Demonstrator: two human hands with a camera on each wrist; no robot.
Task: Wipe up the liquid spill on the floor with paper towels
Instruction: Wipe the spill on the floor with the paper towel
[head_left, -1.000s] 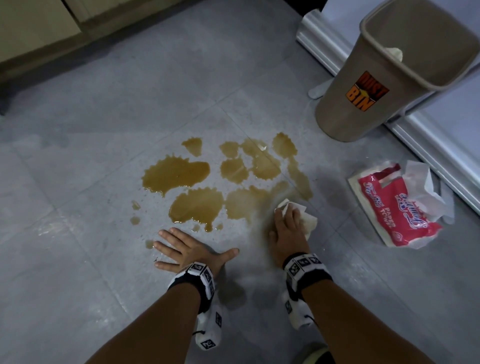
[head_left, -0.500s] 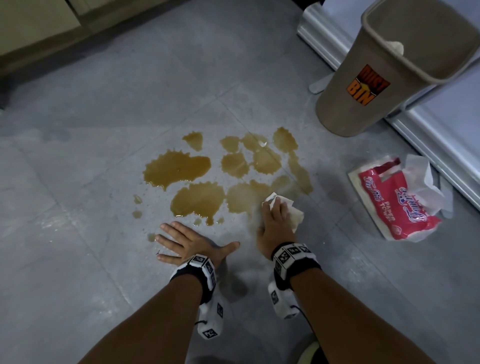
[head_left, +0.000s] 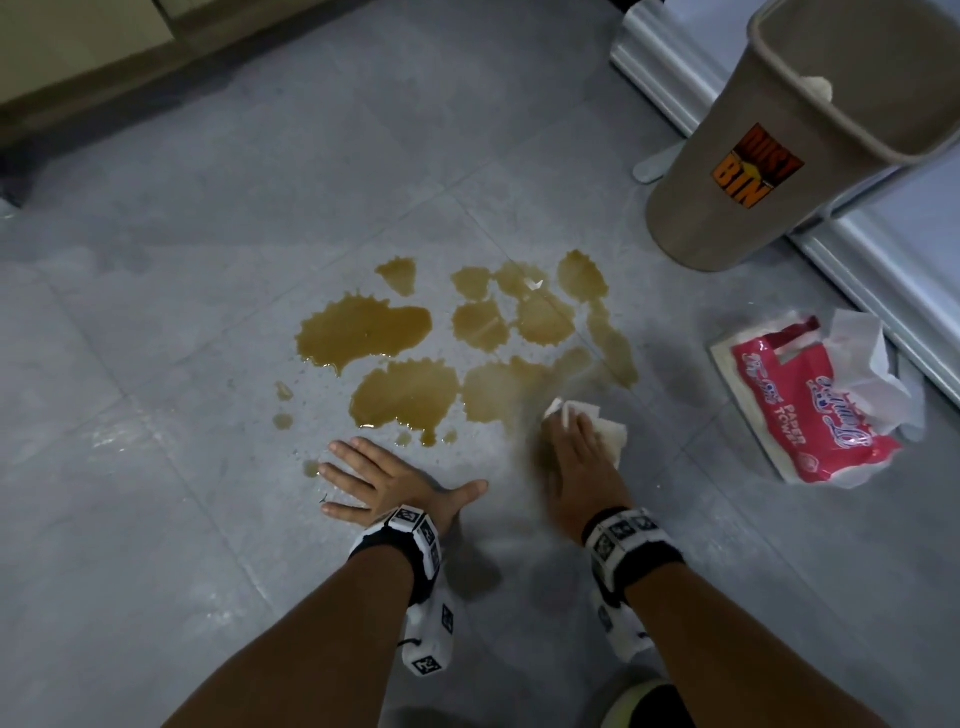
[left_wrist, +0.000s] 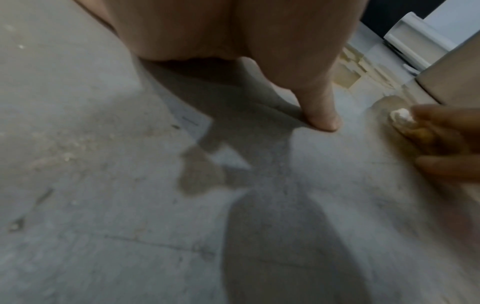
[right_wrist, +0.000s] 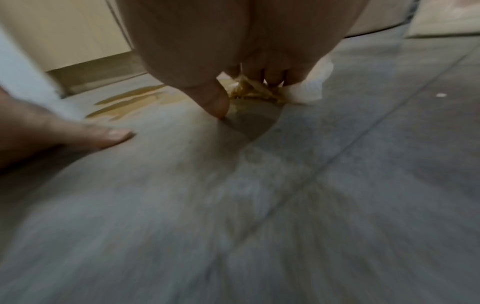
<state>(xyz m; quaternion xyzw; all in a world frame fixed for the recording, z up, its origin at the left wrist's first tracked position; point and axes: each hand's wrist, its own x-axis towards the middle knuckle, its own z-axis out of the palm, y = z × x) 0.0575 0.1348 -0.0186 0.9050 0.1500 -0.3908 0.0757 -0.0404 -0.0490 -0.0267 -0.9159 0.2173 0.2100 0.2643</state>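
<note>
The spill (head_left: 467, 353) lies just beyond the fingers (head_left: 348, 467) of both hands; the towel pack (head_left: 815, 410) lies right of them, the bin (head_left: 779, 156) farther beyond.

Amber-brown spill (head_left: 410, 364) on a mottled grey tile floor (head_left: 208, 260)

The paper towel (head_left: 608, 431) is white, stained yellow-brown underneath. The towel pack (head_left: 810, 410) is red-pink with white lettering, the bin (head_left: 779, 171) is beige with an orange and black "DUST BIN" label, and the wristbands (head_left: 631, 540) are black with white checker tags.

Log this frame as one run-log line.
stage: wiping, mostly undone | right hand: presses paper towel at spill near edge | left hand: flat on floor | dust bin: upright
</note>
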